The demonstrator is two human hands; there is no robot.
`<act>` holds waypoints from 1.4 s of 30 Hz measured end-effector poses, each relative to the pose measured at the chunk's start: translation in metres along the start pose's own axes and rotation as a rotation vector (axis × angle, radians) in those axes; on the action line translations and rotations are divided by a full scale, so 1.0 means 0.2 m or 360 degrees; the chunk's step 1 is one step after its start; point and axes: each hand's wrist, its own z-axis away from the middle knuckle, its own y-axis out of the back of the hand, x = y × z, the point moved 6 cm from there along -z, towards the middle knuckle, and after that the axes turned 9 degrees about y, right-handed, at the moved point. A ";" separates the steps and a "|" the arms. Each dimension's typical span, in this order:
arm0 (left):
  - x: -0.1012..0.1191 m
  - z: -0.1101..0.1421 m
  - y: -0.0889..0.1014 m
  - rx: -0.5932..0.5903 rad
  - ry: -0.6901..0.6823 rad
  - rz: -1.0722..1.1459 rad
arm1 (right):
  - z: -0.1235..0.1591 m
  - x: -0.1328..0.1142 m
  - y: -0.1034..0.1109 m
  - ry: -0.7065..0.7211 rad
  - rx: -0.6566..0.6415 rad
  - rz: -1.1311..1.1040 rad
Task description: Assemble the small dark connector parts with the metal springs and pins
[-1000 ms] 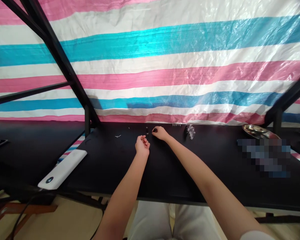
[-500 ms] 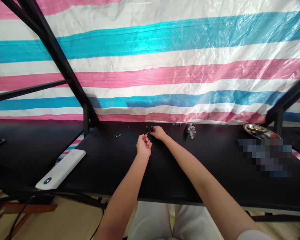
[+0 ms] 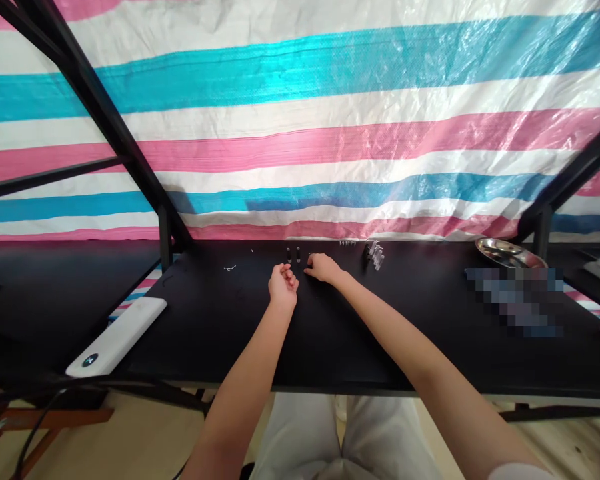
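Observation:
Two small dark pieces with pale ends, one dark piece [image 3: 289,255] and a second dark piece [image 3: 298,255], stand side by side near the table's back edge. Just in front of them, my left hand [image 3: 283,287] is turned palm up with its fingers curled in. Whatever lies inside those fingers, if anything, is hidden. To the right of the pair is my right hand [image 3: 323,268], palm down, thumb and forefinger a little apart and no object visible between them. Further right lies a cluster of clear plastic pieces [image 3: 377,255] with a black part beside it.
Small metal bits [image 3: 347,243] lie in a row along the back of the black table [image 3: 340,340]. A white strand [image 3: 230,268] and a white power bank [image 3: 117,337] are on the left. A shiny metal dish [image 3: 510,252] sits at right, behind a blurred-out patch.
My right hand has set a dark piece down beside the other one, let go of it and drawn off to the right. My left hand keeps its curled pose. The view has shifted slightly.

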 end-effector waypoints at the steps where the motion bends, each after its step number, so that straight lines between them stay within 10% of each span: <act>1: 0.00 0.00 0.00 0.0004 -0.0030 -0.0022 | 0.04 0.00 0.01 0.0022 -0.0007 0.0035; 12: -0.11 0.00 -0.07 -0.0236 0.0087 -0.0612 | 0.50 0.22 0.09 -0.0086 -0.0063 -0.0113; 21: -0.19 0.15 -0.16 -0.0526 -0.0769 -0.1643 | 0.75 0.61 0.24 -0.0680 0.0181 0.0044; 34: -0.42 0.35 -0.33 -0.0957 -0.1197 -0.2216 | 0.74 0.69 0.25 -0.0905 0.0611 0.0041; 42: -0.55 0.19 -0.51 -0.0681 -0.0992 -0.2390 | 0.69 0.73 0.24 -0.0964 0.0757 0.0025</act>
